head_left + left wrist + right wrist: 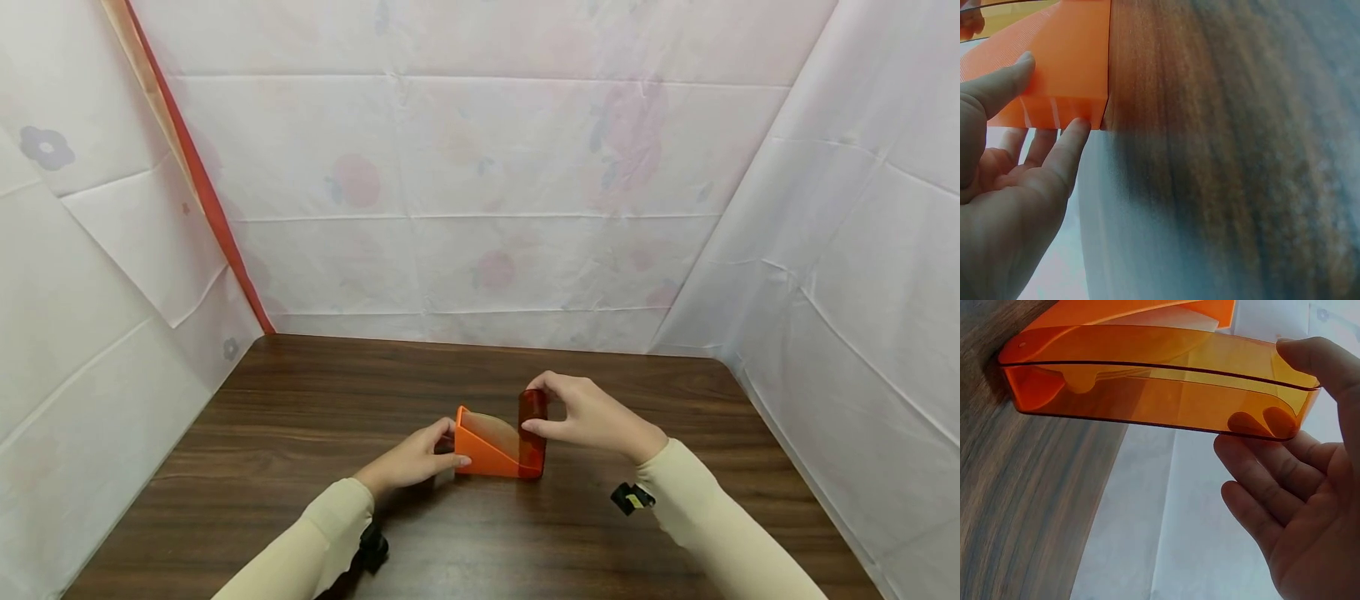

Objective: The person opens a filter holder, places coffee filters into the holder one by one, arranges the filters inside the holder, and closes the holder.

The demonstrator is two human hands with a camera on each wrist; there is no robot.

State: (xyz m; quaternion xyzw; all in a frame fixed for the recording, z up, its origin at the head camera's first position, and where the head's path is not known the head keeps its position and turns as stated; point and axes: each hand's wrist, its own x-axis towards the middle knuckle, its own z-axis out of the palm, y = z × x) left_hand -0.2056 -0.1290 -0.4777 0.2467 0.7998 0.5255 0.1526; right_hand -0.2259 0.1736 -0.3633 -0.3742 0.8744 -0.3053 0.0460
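An orange plastic case [483, 452] with slanted sides stands on the table. Inside it shows a tan sheet or stack with a rounded edge [497, 428]. The see-through amber lid [532, 417], joined at the case's low right corner, is swung up to nearly upright. My left hand [408, 460] holds the case's tall left end, thumb [1013, 78] on the side and fingertips at the end wall. My right hand [596, 417] pinches the upper end of the lid between thumb [1310, 359] and fingers; the lower fingers stand free of it in the right wrist view.
The dark wood-grain table [315, 408] stretches around the case. White printed sheeting [480, 192] hangs behind and on both sides, with a red strip [202, 183] at the back left corner. A black wrist device [632, 498] sits at the right sleeve.
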